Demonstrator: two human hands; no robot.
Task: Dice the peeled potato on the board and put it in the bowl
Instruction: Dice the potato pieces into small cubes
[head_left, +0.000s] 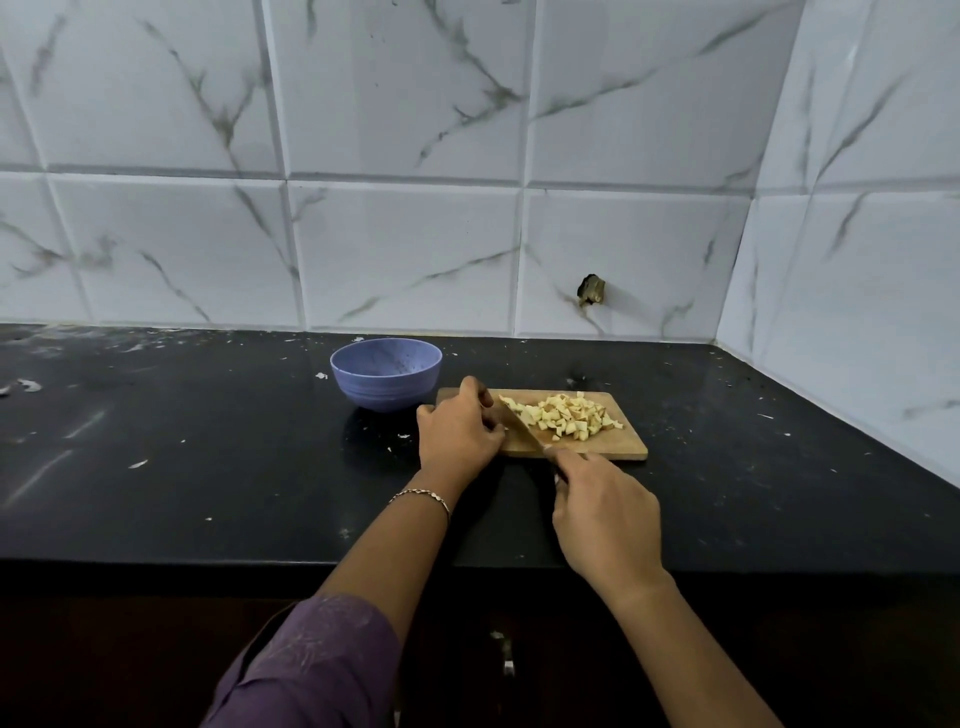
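Diced pale-yellow potato pieces (563, 418) lie heaped on the rectangular wooden cutting board (623, 441), just beside the round lavender bowl (385, 379). Right hand (605, 519) grips the steel knife (522, 423). Left hand (457, 431) rests curled on the board, and whether it holds anything cannot be told.

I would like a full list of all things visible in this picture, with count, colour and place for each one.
bowl: one, lavender-blue, on the counter, left of the board
cutting board: one, light wood, on the counter
diced potato: one pile, pale yellow, on the board
knife: one, dark blade, at the pile's left edge
counter: one, black, with pale scraps
wall tiles: many, white with grey veins, behind
left hand: one, at the board's left end
right hand: one, grips the knife
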